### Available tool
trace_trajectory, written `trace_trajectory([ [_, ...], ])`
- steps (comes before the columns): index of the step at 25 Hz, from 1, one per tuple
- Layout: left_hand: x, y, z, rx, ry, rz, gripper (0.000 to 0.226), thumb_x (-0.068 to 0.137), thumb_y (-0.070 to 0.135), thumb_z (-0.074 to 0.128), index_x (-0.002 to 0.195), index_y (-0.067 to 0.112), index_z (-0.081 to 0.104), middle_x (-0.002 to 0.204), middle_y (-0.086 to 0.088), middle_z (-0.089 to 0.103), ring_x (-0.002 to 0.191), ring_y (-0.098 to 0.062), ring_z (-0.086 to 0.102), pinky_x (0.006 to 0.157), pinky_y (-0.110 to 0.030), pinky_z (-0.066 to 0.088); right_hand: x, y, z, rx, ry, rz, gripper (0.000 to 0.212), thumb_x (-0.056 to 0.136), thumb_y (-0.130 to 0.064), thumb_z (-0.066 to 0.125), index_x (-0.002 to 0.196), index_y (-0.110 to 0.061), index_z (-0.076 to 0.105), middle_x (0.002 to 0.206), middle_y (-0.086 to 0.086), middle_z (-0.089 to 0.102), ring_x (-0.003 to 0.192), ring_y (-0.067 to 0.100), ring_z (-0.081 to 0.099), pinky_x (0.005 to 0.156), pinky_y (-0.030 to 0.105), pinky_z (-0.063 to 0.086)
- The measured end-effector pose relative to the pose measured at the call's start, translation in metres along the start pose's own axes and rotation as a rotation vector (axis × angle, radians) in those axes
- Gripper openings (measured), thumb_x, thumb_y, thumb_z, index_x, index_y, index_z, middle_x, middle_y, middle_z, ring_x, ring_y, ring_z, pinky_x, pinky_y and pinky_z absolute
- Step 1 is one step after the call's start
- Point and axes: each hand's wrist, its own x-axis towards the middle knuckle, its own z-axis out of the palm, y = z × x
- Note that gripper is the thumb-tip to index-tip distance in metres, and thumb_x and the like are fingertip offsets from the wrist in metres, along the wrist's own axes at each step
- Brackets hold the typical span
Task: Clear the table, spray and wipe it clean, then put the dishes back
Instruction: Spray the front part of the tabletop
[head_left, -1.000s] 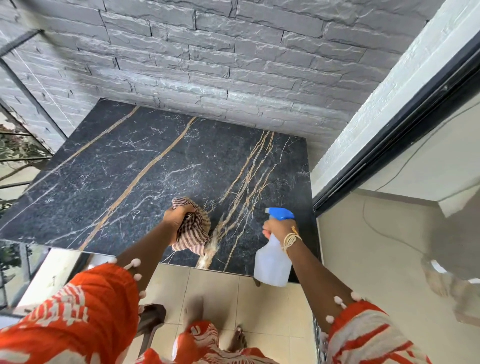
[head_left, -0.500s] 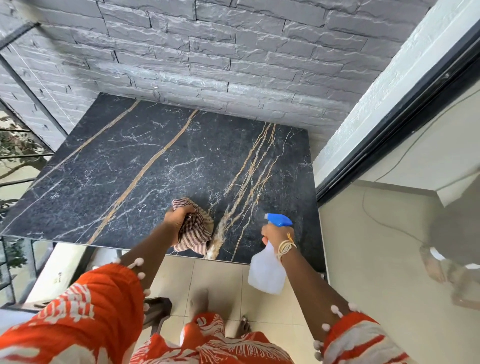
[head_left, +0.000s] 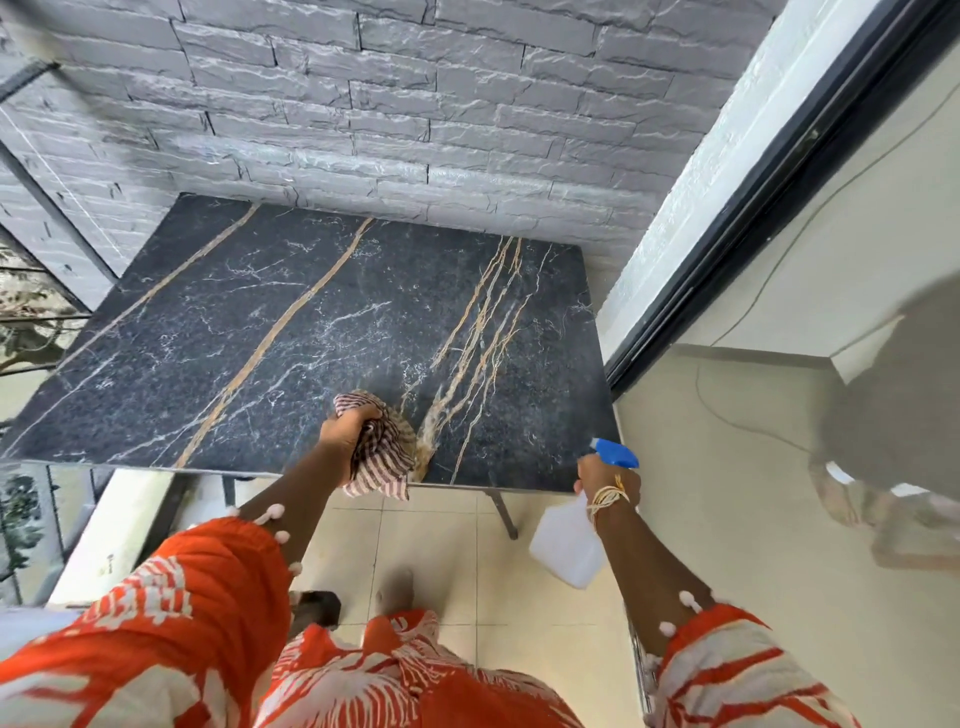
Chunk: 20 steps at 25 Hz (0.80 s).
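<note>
Your right hand has swung the spray bottle out past the counter's right corner; its grip is wrapped round the bottle's neck. Your left hand clutches the bunched striped cloth at the counter's near edge, fingers curled tight.

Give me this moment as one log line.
phase: wiping | left hand: grips striped cloth at table near edge | right hand: holds spray bottle off the table's right corner | dishes: none visible

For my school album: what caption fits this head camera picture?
Left hand bunches a striped cloth on the marble table; right hand holds the spray bottle.
</note>
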Motion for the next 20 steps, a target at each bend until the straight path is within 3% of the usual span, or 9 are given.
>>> trace_trajectory([
  [3,-0.020,-0.014,0.001,-0.030,-0.001,0.003,0.070,0.071,0.026,0.075,0.129,0.001,0.044,0.115,-0.018,0.063,0.101,-0.034,0.064,0.087,-0.045,0.053,0.006,0.011,-0.022,-0.040,-0.068,0.014,0.020,0.077,-0.011,0.062,0.094,0.000,0.065,0.061,0.006,0.058,0.055,0.023,0.055,0.063,0.034,0.047],
  [7,-0.048,-0.042,-0.003,-0.062,0.025,0.039,0.063,0.074,0.024,0.073,0.127,0.003,0.046,0.115,-0.016,0.063,0.103,-0.033,0.063,0.091,-0.043,0.051,-0.014,0.025,-0.022,-0.116,-0.102,-0.062,0.030,0.058,-0.023,0.058,0.078,-0.003,0.065,0.060,0.010,0.060,0.059,0.031,0.059,0.058,0.034,0.050],
  [10,-0.058,-0.062,-0.014,-0.096,0.007,0.009,0.061,0.069,0.028,0.073,0.121,0.002,0.056,0.113,-0.017,0.067,0.102,-0.033,0.066,0.092,-0.043,0.052,-0.040,0.033,-0.001,-0.184,-0.230,-0.128,0.008,0.066,-0.013,0.065,0.070,-0.006,0.065,0.051,0.004,0.060,0.052,0.027,0.060,0.057,0.036,0.054],
  [13,-0.066,-0.074,-0.033,-0.132,0.027,0.026,0.055,0.069,0.025,0.072,0.117,0.002,0.059,0.111,-0.019,0.069,0.100,-0.034,0.067,0.090,-0.044,0.053,-0.065,0.035,0.015,-0.180,-0.244,-0.118,0.007,0.071,-0.013,0.065,0.075,-0.008,0.063,0.050,0.002,0.059,0.054,0.027,0.064,0.064,0.036,0.057],
  [15,-0.069,-0.082,-0.048,-0.153,0.043,0.027,0.061,0.065,0.025,0.075,0.120,0.002,0.057,0.112,-0.018,0.068,0.100,-0.035,0.066,0.089,-0.043,0.053,-0.076,0.038,0.024,-0.158,-0.252,-0.131,0.016,0.068,-0.015,0.063,0.082,-0.008,0.066,0.052,0.002,0.060,0.058,0.028,0.066,0.069,0.039,0.060],
  [18,-0.049,-0.099,-0.082,-0.163,0.058,-0.007,0.085,0.043,0.035,0.079,0.120,0.005,0.056,0.112,-0.018,0.068,0.099,-0.036,0.067,0.091,-0.049,0.053,-0.098,0.041,0.044,-0.149,-0.377,-0.167,0.024,0.074,-0.019,0.074,0.092,-0.006,0.066,0.066,0.006,0.064,0.046,0.017,0.058,0.054,0.030,0.053],
  [20,-0.045,-0.105,-0.104,-0.186,0.097,-0.011,0.090,0.039,0.036,0.079,0.119,0.005,0.056,0.112,-0.018,0.068,0.097,-0.037,0.067,0.089,-0.052,0.053,-0.117,0.036,0.061,-0.135,-0.495,-0.232,0.019,0.082,-0.027,0.075,0.086,-0.013,0.064,0.070,0.004,0.062,0.052,0.016,0.059,0.053,0.026,0.051],
])
